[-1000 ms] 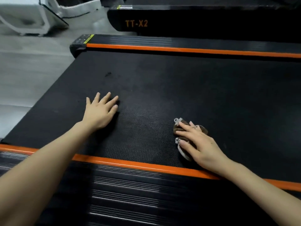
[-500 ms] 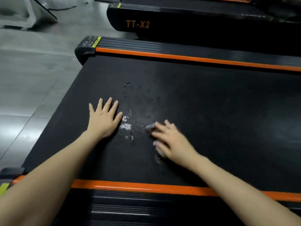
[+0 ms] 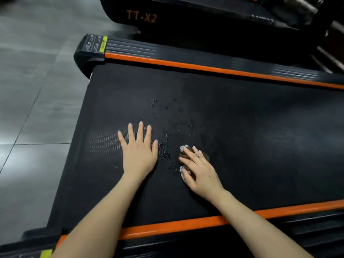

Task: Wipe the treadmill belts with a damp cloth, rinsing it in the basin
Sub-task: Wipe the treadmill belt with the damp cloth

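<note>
A black treadmill belt [image 3: 242,131] fills the view, edged by orange side rails [image 3: 186,64]. My left hand [image 3: 138,149] lies flat on the belt with fingers spread, holding nothing. Just right of it, my right hand [image 3: 199,170] presses a crumpled brown and white cloth [image 3: 184,152] onto the belt; most of the cloth is hidden under the fingers. Wet streaks and droplets [image 3: 165,144] glisten on the belt between and beyond the two hands. No basin is in view.
A second treadmill marked TT-X2 [image 3: 141,16] stands behind. Grey tiled floor [image 3: 31,108] lies off the belt's left end. The near orange rail [image 3: 167,226] and ribbed black footboard [image 3: 223,244] run under my forearms.
My right hand slid the cloth leftward toward the left hand, leaving wet marks. The view swung left and down, showing the belt's end and more floor. My left hand stayed flat.
</note>
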A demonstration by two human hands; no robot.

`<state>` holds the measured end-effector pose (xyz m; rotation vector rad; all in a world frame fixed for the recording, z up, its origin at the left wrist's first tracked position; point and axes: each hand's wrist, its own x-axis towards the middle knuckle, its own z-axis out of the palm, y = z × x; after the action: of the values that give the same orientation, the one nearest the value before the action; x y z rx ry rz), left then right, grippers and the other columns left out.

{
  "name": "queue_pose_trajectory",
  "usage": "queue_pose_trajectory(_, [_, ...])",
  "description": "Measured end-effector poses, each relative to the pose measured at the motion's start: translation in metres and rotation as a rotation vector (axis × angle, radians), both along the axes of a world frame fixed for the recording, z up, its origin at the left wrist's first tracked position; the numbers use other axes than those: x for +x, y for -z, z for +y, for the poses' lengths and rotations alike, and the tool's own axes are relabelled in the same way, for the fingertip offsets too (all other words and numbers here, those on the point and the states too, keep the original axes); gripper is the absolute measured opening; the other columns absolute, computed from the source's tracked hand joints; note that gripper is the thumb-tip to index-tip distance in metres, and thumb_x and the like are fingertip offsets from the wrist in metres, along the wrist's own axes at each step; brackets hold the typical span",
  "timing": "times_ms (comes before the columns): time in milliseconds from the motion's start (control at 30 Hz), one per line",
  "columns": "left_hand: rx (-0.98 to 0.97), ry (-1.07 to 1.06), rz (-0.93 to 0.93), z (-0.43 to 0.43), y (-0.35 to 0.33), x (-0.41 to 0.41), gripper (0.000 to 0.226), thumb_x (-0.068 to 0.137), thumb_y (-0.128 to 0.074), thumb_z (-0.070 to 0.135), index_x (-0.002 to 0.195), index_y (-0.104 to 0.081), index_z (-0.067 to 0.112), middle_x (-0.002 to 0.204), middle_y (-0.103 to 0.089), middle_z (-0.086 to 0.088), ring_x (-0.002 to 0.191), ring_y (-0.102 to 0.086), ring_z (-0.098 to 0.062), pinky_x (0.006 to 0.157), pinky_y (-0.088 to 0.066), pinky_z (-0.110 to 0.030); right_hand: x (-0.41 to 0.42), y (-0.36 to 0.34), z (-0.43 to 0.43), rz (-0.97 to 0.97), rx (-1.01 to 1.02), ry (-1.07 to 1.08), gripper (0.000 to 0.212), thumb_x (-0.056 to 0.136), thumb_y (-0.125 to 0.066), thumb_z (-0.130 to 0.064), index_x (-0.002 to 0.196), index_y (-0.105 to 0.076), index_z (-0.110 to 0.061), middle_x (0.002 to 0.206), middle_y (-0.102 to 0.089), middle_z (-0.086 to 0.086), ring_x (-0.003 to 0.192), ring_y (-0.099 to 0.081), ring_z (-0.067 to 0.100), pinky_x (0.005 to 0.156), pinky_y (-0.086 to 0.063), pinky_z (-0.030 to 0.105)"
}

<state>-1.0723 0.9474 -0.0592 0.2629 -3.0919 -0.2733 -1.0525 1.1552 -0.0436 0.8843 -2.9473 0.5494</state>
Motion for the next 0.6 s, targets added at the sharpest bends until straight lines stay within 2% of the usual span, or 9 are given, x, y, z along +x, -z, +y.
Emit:
queue_pose_trajectory(100, [0.007, -0.022, 0.001, 0.000, 0.002, -0.001, 0.064, 0.094, -0.009, 0.050, 0.150, -0.022, 0.022, 0.158, -0.016, -0.005, 0.146, -0.005, -0.033, 0.114, 0.003, -0.058, -0.041, 0.005, -0.002, 0.036, -0.066, 0.040, 0.036, 0.089, -0.049, -0.029, 0.114, -0.066, -0.010, 0.138, -0.051, 0.007, 0.131, -0.040, 0.039, 0.109, -0.027, 0.050])
queue_pose_trajectory(167, [0.010, -0.034, 0.007, 0.000, 0.001, -0.002, 0.061, 0.096, -0.010, 0.049, 0.150, -0.024, 0.025, 0.158, -0.018, -0.003, 0.146, -0.007, -0.032, 0.113, 0.002, -0.056, -0.087, 0.004, -0.006, 0.023, -0.106, 0.231, 0.034, 0.090, -0.050, -0.027, 0.117, -0.064, -0.011, 0.142, -0.047, 0.005, 0.135, -0.033, 0.038, 0.112, -0.020, 0.049])
queue_pose_trajectory(233, [0.019, -0.046, 0.057, -0.004, -0.003, -0.007, 0.059, 0.095, -0.014, 0.048, 0.144, -0.038, 0.026, 0.153, -0.032, -0.004, 0.142, -0.021, -0.032, 0.112, -0.007, -0.055, -0.126, 0.000, -0.012, -0.017, -0.113, 0.413, 0.034, 0.092, -0.052, -0.026, 0.122, -0.062, -0.013, 0.147, -0.040, 0.003, 0.140, -0.025, 0.034, 0.116, -0.013, 0.045])
queue_pose_trajectory(267, [0.026, -0.057, 0.093, -0.008, -0.006, -0.011, 0.059, 0.093, -0.017, 0.048, 0.137, -0.049, 0.024, 0.147, -0.043, -0.007, 0.136, -0.032, -0.033, 0.110, -0.013, -0.056, -0.134, 0.002, -0.014, -0.023, -0.118, 0.436, 0.036, 0.092, -0.053, -0.028, 0.124, -0.060, -0.013, 0.149, -0.037, 0.004, 0.141, -0.023, 0.033, 0.116, -0.012, 0.044])
queue_pose_trajectory(333, [0.019, -0.066, 0.130, -0.018, -0.010, -0.023, 0.058, 0.092, -0.022, 0.046, 0.130, -0.057, 0.021, 0.139, -0.050, -0.010, 0.129, -0.041, -0.035, 0.109, -0.018, -0.057, -0.123, 0.004, -0.008, -0.033, -0.115, 0.365, 0.049, 0.088, -0.056, -0.041, 0.130, -0.055, -0.016, 0.152, -0.032, 0.005, 0.142, -0.020, 0.032, 0.116, -0.012, 0.043])
queue_pose_trajectory(433, [-0.019, -0.067, 0.042, -0.027, -0.008, -0.038, 0.059, 0.093, -0.016, 0.049, 0.144, -0.039, 0.029, 0.153, -0.032, -0.007, 0.142, -0.021, -0.034, 0.113, -0.005, -0.057, -0.066, 0.002, 0.011, -0.044, -0.125, 0.102, 0.074, 0.077, -0.054, -0.063, 0.137, -0.047, -0.019, 0.153, -0.027, 0.004, 0.142, -0.019, 0.030, 0.117, -0.013, 0.045])
queue_pose_trajectory(533, [-0.056, -0.076, 0.022, -0.027, 0.001, -0.040, 0.061, 0.093, -0.011, 0.049, 0.148, -0.027, 0.030, 0.157, -0.022, -0.006, 0.145, -0.011, -0.034, 0.114, -0.001, -0.057, -0.062, 0.005, 0.027, -0.024, -0.112, -0.131, 0.064, 0.079, -0.054, -0.059, 0.128, -0.057, -0.017, 0.147, -0.040, 0.005, 0.138, -0.032, 0.030, 0.113, -0.020, 0.050])
queue_pose_trajectory(600, [-0.063, -0.073, 0.024, -0.026, 0.002, -0.039, 0.061, 0.093, -0.010, 0.049, 0.148, -0.027, 0.030, 0.157, -0.023, -0.006, 0.145, -0.011, -0.034, 0.114, -0.001, -0.057, -0.095, 0.007, 0.022, 0.020, -0.092, -0.166, 0.055, 0.080, -0.054, -0.053, 0.121, -0.062, -0.017, 0.142, -0.046, 0.008, 0.134, -0.037, 0.033, 0.110, -0.022, 0.055])
